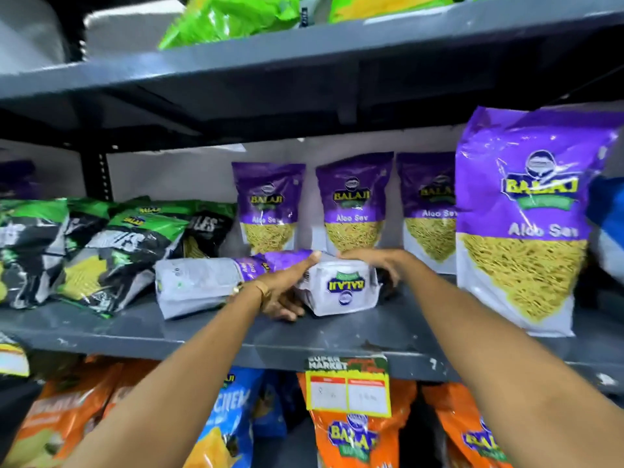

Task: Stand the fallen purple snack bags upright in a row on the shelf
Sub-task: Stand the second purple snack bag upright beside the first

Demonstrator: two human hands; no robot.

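Three purple Aloo Sev bags stand upright at the back of the grey shelf (337, 336): one (268, 206), a second (354, 202) and a third (429, 211). A larger-looking purple bag (526, 224) stands upright at the front right. Two purple bags lie fallen mid-shelf: one on its side to the left (196, 285), another with its white bottom facing me (344, 288). My left hand (287, 292) grips the left side of that second fallen bag. Over the bag's top right edge lies my right hand (374, 261).
Green-and-black snack bags (114, 251) lean in a pile at the shelf's left. Orange bags (354, 434) and a blue bag (226, 417) fill the shelf below. A yellow price tag (347, 388) hangs on the shelf edge. Green bags (229, 18) sit on the shelf above.
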